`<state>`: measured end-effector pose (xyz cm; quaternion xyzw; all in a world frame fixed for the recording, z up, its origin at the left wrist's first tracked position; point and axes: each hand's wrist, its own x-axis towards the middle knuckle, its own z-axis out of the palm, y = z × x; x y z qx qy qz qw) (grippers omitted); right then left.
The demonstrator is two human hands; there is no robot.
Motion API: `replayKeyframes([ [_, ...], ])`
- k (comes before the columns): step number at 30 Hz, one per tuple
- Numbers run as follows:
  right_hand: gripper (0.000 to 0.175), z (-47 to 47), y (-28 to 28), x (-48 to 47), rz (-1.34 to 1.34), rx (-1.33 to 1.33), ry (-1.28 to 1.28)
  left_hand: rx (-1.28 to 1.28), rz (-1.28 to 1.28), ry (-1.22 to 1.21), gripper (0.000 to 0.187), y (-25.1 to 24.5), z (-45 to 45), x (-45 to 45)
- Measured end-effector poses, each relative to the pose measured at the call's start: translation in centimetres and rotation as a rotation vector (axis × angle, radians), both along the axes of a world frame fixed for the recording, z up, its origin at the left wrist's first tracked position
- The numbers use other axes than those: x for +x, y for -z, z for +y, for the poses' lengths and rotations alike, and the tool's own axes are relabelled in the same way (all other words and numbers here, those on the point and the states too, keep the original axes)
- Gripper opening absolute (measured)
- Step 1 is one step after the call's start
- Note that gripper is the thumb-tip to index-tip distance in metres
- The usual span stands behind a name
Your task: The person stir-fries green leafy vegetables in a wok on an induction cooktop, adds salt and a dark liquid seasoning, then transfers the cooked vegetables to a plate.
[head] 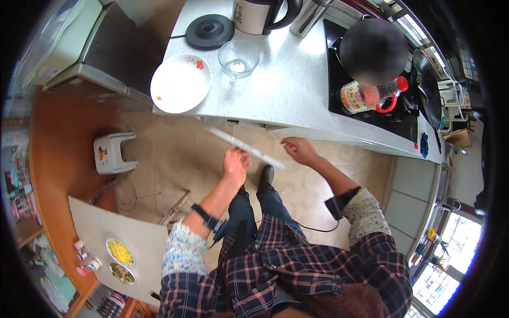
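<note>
My left hand (235,165) is at the near side of a narrow white panel edge (246,148), fingers bent and apart. The panel slants out from below the counter over the floor; it looks like the top of a swung-out cabinet door and is blurred. Whether the fingertips touch it, I cannot tell. My right hand (300,150) hovers just in front of the counter's edge, with loosely curled fingers and nothing visible in them. On the white countertop (274,97) above are a white plate (181,83) with red flowers and a clear glass cup (238,59).
A kettle (252,16), its black base (210,31) and a steel flask (310,18) stand farther back. The black cooktop (338,99) bears a red-capped bottle (364,97) and a wok (427,87). A plastic stool (109,153) and a table (147,246) with food dishes are left.
</note>
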<state>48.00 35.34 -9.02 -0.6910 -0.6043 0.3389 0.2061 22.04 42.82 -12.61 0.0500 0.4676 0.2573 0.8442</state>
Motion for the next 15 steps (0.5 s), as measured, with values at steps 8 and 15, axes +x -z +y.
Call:
replayKeyframes([
  [8,0.037,13.6,15.2,-6.3,-0.2,0.649,0.258,-0.008,-0.056,0.129,0.047,-2.2,-0.7,-5.8],
  [15,0.037,8.7,17.1,-4.5,-0.253,0.377,0.528,-0.018,-0.065,0.144,0.047,-3.7,-0.1,-6.0],
])
